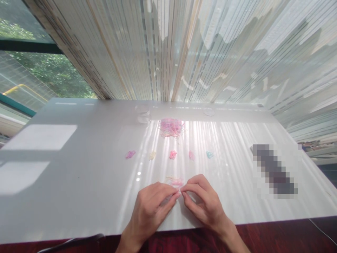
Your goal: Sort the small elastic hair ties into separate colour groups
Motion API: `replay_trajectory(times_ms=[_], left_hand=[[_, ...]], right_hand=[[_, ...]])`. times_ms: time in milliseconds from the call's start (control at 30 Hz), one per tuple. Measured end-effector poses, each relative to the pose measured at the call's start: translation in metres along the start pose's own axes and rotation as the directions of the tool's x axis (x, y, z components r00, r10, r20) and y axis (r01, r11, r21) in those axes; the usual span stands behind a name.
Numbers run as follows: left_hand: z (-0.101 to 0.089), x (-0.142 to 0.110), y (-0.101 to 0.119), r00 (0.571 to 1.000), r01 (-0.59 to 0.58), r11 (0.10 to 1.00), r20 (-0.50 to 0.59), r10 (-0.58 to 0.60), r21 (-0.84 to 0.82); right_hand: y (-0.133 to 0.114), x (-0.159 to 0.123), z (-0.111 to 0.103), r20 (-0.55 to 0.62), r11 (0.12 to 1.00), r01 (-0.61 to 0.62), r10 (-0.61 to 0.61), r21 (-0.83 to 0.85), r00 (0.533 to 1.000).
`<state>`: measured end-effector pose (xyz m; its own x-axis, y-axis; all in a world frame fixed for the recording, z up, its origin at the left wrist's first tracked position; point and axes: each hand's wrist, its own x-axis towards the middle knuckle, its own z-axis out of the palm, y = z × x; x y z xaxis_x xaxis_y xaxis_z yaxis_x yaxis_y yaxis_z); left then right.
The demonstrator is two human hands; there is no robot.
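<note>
My left hand (155,203) and my right hand (205,202) meet at the fingertips near the table's front edge. Thumb and index finger are pinched on each, with a tiny pale pink band between them, mostly hidden. Just beyond the fingertips lies a small heap of pink and yellowish rubber bands (176,181). Farther out, small bunches form a row: a purple bunch (130,154), a yellow bunch (152,155), a red-pink bunch (172,154), a light pink bunch (191,155) and a teal bunch (209,154). Behind them sits a large mixed pile of thin bands (172,127).
A clear round container (143,115) stands at the back of the white table (100,189), with a clear round lid (209,111) to its right. A blurred-out dark object (275,170) lies at the right. Striped curtains (168,49) hang behind the table.
</note>
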<state>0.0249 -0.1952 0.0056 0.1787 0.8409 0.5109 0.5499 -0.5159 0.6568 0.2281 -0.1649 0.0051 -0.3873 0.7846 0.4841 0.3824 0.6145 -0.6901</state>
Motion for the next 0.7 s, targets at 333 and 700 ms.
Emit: replay_trajectory(times_ms=[333, 700], left_hand=[[-0.0032, -0.0046, -0.0018, 0.996, 0.069, 0.997, -0.050, -0.070, -0.034], [-0.0033, -0.0059, -0.0033, 0.994, 0.112, 0.993, -0.011, -0.112, -0.028]], right_hand=[[0.0018, 0.0023, 0.0065, -0.012, 0.999, 0.010, -0.009, 0.053, 1.000], [0.0036, 0.0003, 0.0045, -0.040, 0.997, -0.005, 0.008, 0.078, 0.999]])
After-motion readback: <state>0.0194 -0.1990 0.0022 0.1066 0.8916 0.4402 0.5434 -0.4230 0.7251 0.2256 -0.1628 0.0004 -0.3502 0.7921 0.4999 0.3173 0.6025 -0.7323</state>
